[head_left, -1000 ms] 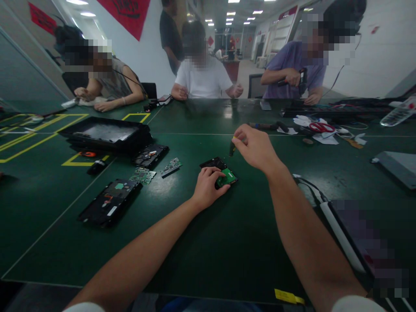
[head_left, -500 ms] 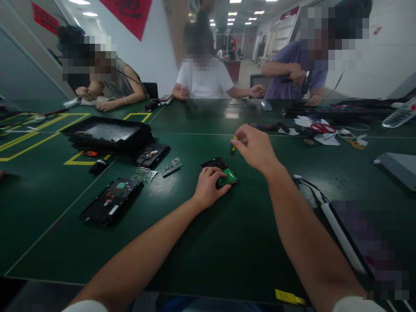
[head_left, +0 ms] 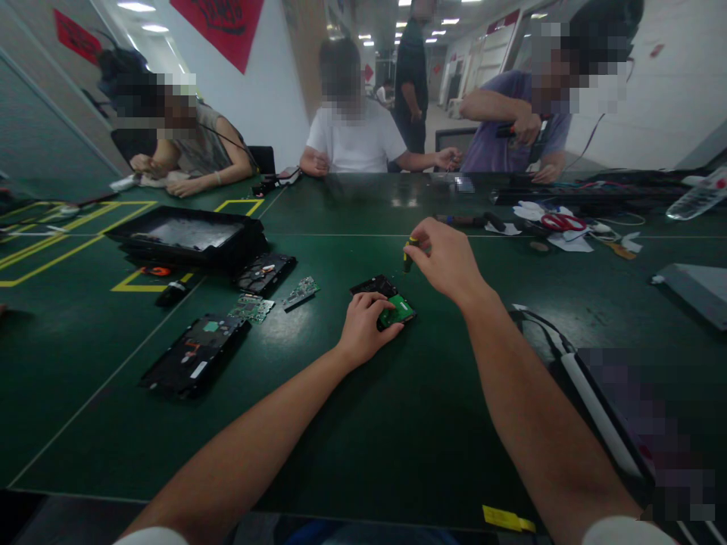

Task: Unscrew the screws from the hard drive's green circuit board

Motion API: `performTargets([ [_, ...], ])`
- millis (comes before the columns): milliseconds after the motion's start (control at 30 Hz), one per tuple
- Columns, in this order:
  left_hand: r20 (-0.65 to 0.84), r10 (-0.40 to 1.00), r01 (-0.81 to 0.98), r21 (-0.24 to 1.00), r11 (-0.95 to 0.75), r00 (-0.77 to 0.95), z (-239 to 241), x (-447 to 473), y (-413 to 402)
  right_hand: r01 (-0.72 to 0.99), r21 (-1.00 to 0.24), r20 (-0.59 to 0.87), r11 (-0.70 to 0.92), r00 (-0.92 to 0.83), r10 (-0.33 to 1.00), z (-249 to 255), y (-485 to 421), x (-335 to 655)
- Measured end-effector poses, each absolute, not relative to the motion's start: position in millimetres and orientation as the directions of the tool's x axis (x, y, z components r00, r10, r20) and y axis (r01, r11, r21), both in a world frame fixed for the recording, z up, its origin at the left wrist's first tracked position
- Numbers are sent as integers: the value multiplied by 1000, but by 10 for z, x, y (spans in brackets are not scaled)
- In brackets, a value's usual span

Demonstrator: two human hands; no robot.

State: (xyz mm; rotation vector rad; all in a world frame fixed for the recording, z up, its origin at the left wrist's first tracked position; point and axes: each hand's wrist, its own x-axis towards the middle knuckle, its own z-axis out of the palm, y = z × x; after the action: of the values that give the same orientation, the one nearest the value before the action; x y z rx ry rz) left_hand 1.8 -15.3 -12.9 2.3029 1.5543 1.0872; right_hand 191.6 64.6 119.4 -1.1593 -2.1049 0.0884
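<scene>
My left hand (head_left: 364,330) curls over a hard drive with a green circuit board (head_left: 404,306), thumb on the near edge and fingers on the far one, holding it on the table. Touching or just behind that drive is a small black part (head_left: 375,284), partly hidden by my fingers. To the right and higher up, my right hand (head_left: 446,256) pinches a short yellow-and-black screwdriver (head_left: 407,260) between thumb and fingers. The screwdriver points downward; its tip is too thin to make out, so I cannot tell whether it touches anything.
Left on the green table (head_left: 318,424) lie a black casing (head_left: 196,365), loose circuit boards (head_left: 301,292) and a black tray (head_left: 193,231). Red scissors (head_left: 562,222) are at back right, a grey box (head_left: 696,299) at right. Several people sit opposite.
The screwdriver's handle looks slightly turned in my right hand, while both hands stay nearly in place. A person in dark clothes has come into view in the background.
</scene>
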Motion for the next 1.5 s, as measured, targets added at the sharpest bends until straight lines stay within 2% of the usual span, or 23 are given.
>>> performTargets([
  [133,472,859,739,504,-447,197,-113,23,-165,733,-348,554,584,-342,759,1211,622,1897],
  [333,467,865,735,518,-438,186,-90,32,-176,751,-380,539,539,-294,790,1210,627,1885],
  [633,463,866,743,510,-435,189,-129,20,-159,771,-262,556,580,-370,744,1216,597,1874],
  [833,463,865,742,508,-438,193,-125,21,-160,790,-334,538,514,-288,792,1215,610,1873],
  [1100,459,868,738,515,-435,191,-96,27,-167,815,-250,550,523,-325,770,1241,586,1882],
  [1300,457,869,744,511,-431,190,-106,26,-166,806,-341,549,483,-247,799,1236,600,1873],
  [1500,461,866,742,510,-436,192,-112,31,-165,832,-302,563,466,-239,791,1251,572,1866],
])
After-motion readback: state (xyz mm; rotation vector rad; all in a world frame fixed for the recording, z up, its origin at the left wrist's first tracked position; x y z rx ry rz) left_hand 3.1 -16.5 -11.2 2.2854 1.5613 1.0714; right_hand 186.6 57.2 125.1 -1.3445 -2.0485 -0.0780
